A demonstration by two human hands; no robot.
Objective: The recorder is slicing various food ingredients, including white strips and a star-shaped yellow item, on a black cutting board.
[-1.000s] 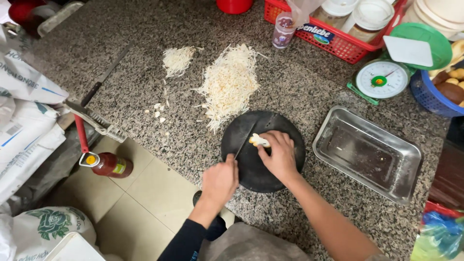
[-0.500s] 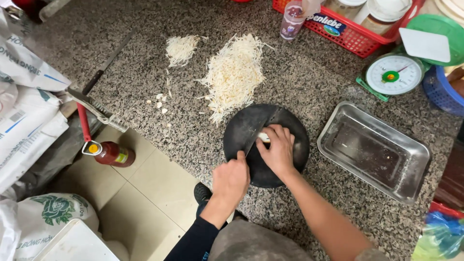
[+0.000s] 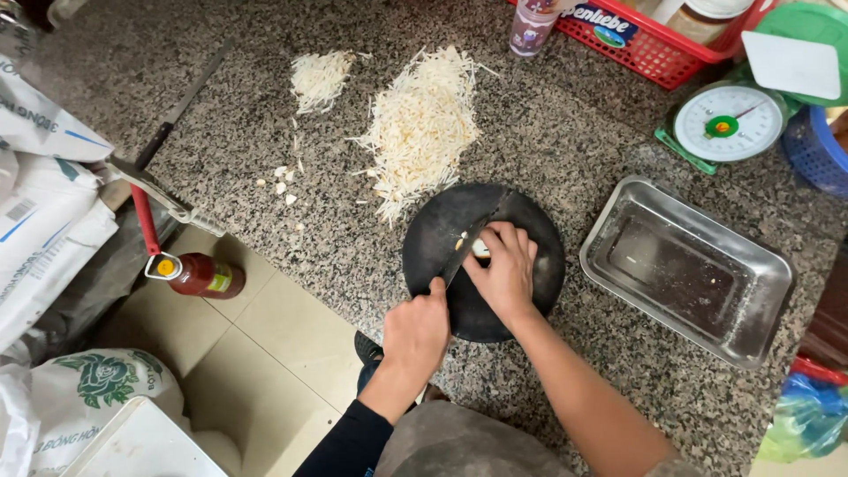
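1. The left hand (image 3: 415, 331) is closed in a fist around the handle of a dark-bladed kitchen knife (image 3: 465, 252); the blade runs up and away from the knuckles across a round black cutting board (image 3: 433, 238) on the speckled granite counter (image 3: 265, 230).
2. The right hand (image 3: 505, 269) lies palm down on the board, fingers (image 3: 512, 243) curled close together and pressing on a small pale piece of food (image 3: 478, 248). Only a sliver of it shows at the fingertips, just beside the blade's flat side; whether blade and piece touch cannot be told.
3. Beyond the fingertips, past the far rim of the board, lies a large heap of pale thin shreds (image 3: 426, 124); a smaller heap of the same shreds (image 3: 320, 78) sits farther off to the left of it, with a few pale scraps (image 3: 281, 181) loose on the stone nearer the counter edge.
4. To the right of the right hand, near the board but apart from it, stands a rectangular metal tray (image 3: 760, 291), holding only some tiny pale bits.
5. Farther beyond the tray is a green kitchen scale with a white dial (image 3: 726, 122), and behind that a red plastic basket (image 3: 658, 57) holding packets and white lids.
6. Far beyond the fingers, next to the basket, stands a small clear plastic cup (image 3: 533, 26).
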